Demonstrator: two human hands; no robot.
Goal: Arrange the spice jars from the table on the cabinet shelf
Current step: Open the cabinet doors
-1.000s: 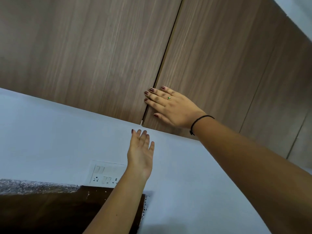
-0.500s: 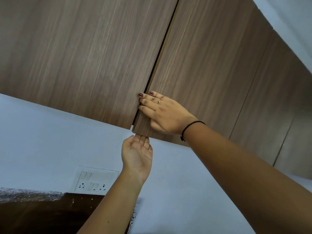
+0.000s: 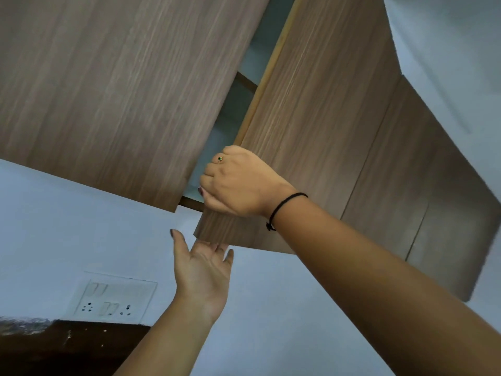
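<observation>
Your right hand (image 3: 238,183) grips the cabinet door (image 3: 311,118); your left hand (image 3: 203,272) is open under its corner; a shelf (image 3: 245,81) shows inside.

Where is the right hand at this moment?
In the head view, the right hand is at centre, gripping the inner edge of the right cabinet door, just above the open left hand.

I see the left door (image 3: 108,90) and right door (image 3: 325,118) faced in brown wood-grain laminate, matt and finely streaked. The right door's edge (image 3: 265,77) is a paler, smooth tan strip. Inside, the cabinet (image 3: 233,112) looks pale and smooth. The wall (image 3: 54,226) is matt white paint, and the switch plate (image 3: 113,299) is smooth white plastic. At the wrist is a black cord (image 3: 274,214). The ring (image 3: 220,159) looks like yellow metal.
</observation>
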